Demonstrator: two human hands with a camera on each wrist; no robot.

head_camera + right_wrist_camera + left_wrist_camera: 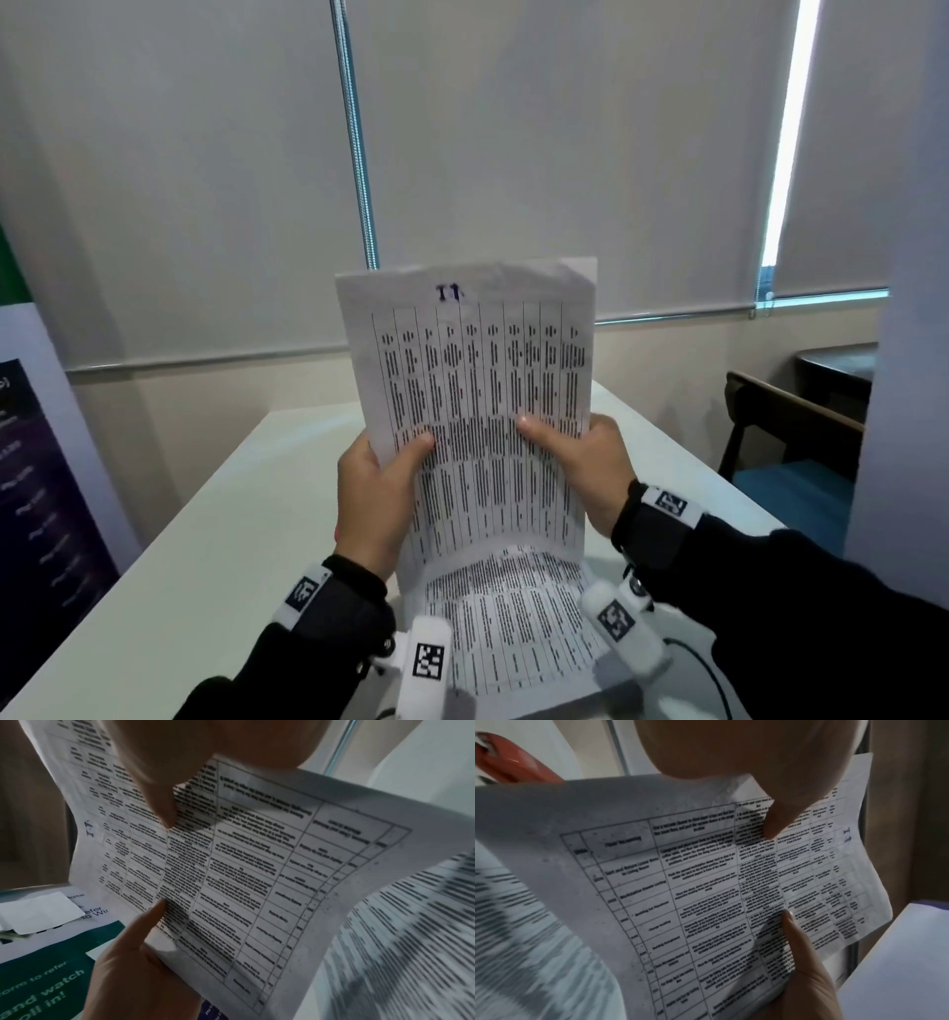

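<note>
A few printed sheets of paper point(472, 370) bearing a table of text stand upright over the white table point(231, 514). "11" is handwritten in blue at their top. My left hand point(390, 462) grips the left edge with the thumb on the front. My right hand point(565, 452) grips the right edge the same way. The lower part point(513, 616) curls toward me onto the table. In the left wrist view both thumbs press the paper point(706, 892). The right wrist view shows the paper point(244, 872) from the other side. My fingers behind the sheets are hidden.
A wooden chair point(791, 426) with a teal seat stands at the right, past the table. A dark poster stand point(41, 488) lines the left side. Closed blinds and a bead chain point(354, 133) fill the back. An orange-red object point(513, 764) shows beyond the paper.
</note>
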